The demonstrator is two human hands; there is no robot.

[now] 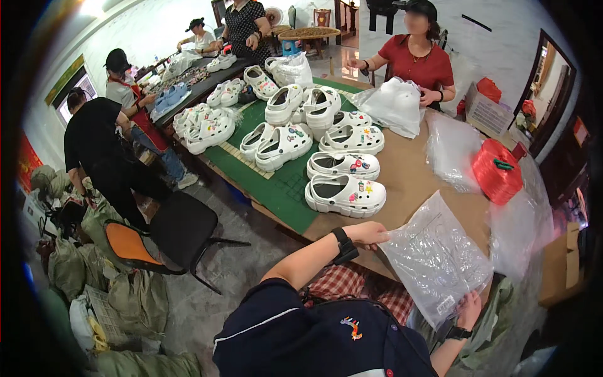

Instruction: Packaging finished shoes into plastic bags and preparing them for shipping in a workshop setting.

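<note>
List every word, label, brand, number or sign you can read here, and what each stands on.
No text can be read.
Small white rectangular label on the clear flat plastic bag, held by the left hand and right hand: too small to read.
Red-and-white rectangular sheet on the dark door panel, right: too blurred.
Red wall hanging, far left: too blurred.

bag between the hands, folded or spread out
Spread out: the bag shows as a broad, slightly wrinkled sheet, its left corner at the left hand and its lower right edge at the right hand.
</note>
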